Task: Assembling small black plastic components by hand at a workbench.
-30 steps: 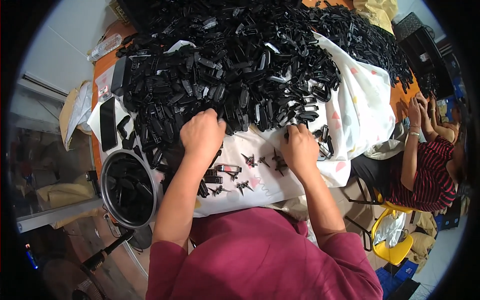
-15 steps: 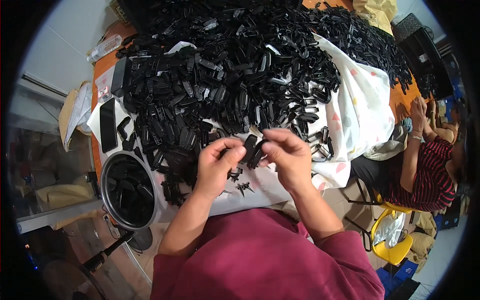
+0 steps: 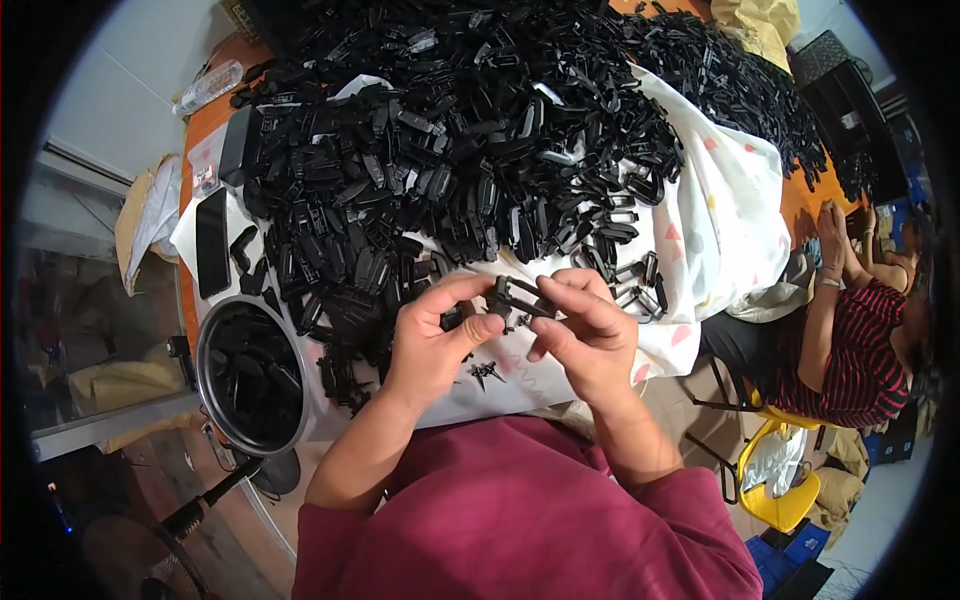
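Between my two hands, above the near edge of the cloth, is a black plastic piece (image 3: 522,297) shaped like a long narrow frame. Its left end is pinched by the thumb and fingers of my left hand (image 3: 432,340). My right hand (image 3: 597,335) grips the other end the same way. Whether it is one part or two fitted together is too small to tell. Just below my fingers, some small pointed black parts (image 3: 487,374) lie on the white cloth (image 3: 520,390). Beyond my hands spreads a big heap of black plastic parts (image 3: 430,180).
A metal bowl (image 3: 202,375) holding black parts stands at the left, with a phone (image 3: 212,245) behind it. A plastic bottle (image 3: 208,87) lies far left. On the right a person in a striped shirt (image 3: 855,350) sits near a yellow chair (image 3: 775,510).
Two dark pieces held upright side by side have given way to a frame-like piece stretched between both hands. My right hand has shifted slightly right and turned.
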`<action>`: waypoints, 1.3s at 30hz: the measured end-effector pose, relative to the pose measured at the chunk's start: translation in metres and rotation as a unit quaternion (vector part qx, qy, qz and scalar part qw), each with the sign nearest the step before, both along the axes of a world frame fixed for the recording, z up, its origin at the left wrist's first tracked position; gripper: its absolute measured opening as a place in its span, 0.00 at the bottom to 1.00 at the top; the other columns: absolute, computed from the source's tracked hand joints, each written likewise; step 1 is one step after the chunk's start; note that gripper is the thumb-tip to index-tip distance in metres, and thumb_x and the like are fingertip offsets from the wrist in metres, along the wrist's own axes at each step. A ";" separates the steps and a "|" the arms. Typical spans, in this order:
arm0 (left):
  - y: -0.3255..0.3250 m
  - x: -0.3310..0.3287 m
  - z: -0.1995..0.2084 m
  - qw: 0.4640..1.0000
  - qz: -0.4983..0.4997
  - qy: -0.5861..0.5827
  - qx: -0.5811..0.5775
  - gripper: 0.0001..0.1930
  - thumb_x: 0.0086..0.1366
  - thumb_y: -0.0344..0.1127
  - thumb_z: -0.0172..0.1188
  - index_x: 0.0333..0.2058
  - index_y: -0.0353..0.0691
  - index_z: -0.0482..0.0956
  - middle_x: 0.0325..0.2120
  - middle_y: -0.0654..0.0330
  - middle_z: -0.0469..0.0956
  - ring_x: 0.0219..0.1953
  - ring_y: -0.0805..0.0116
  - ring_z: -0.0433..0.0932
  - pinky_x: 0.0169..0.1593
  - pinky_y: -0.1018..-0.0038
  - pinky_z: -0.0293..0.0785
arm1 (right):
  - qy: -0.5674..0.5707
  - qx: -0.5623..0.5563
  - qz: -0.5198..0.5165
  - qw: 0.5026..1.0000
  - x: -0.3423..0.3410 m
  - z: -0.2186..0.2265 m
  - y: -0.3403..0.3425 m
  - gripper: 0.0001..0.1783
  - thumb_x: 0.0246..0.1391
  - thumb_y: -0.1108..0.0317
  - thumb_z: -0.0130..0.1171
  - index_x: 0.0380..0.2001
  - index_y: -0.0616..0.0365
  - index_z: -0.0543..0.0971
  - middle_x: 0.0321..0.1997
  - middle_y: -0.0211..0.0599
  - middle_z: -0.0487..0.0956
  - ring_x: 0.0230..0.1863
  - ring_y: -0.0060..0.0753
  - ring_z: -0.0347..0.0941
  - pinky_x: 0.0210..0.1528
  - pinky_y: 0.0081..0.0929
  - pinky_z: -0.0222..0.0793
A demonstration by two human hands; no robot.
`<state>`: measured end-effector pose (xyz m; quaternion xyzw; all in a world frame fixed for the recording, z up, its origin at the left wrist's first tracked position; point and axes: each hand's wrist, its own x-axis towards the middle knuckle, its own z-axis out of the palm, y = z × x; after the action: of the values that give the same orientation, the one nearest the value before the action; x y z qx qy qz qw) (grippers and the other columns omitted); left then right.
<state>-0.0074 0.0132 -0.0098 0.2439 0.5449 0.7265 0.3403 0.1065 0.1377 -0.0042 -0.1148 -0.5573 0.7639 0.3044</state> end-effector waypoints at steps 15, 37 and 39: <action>-0.011 -0.011 0.010 0.925 0.010 0.368 -0.090 0.15 0.50 0.28 0.65 0.38 0.35 0.78 0.32 0.60 0.74 0.33 0.72 0.72 0.36 0.78 0.69 | -0.091 0.515 0.034 0.852 0.006 0.016 0.015 0.28 0.35 0.90 0.53 0.46 0.62 0.74 0.33 0.42 0.74 0.26 0.35 0.70 0.26 0.25 0.67; -0.011 0.024 -0.028 0.953 -0.041 -0.287 0.083 0.16 0.61 0.36 0.55 0.44 0.33 0.73 0.36 0.59 0.76 0.21 0.81 0.65 0.28 0.84 0.64 | -0.185 0.207 0.011 0.961 0.017 -0.014 -0.026 0.17 0.52 0.78 0.56 0.45 0.68 0.69 0.35 0.38 0.77 0.32 0.21 0.73 0.35 0.18 0.71; -0.015 0.022 -0.033 0.936 -0.054 -0.324 0.127 0.17 0.61 0.38 0.56 0.44 0.33 0.72 0.38 0.57 0.75 0.20 0.81 0.65 0.28 0.84 0.64 | -0.173 0.135 0.045 0.975 0.011 -0.014 -0.025 0.18 0.51 0.78 0.56 0.46 0.67 0.66 0.34 0.39 0.77 0.30 0.21 0.73 0.34 0.18 0.71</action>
<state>0.0143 -0.0020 -0.0428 0.0656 0.2944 0.8101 0.5028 0.1174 0.1126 -0.0180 -0.1776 -0.7042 0.6632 0.1812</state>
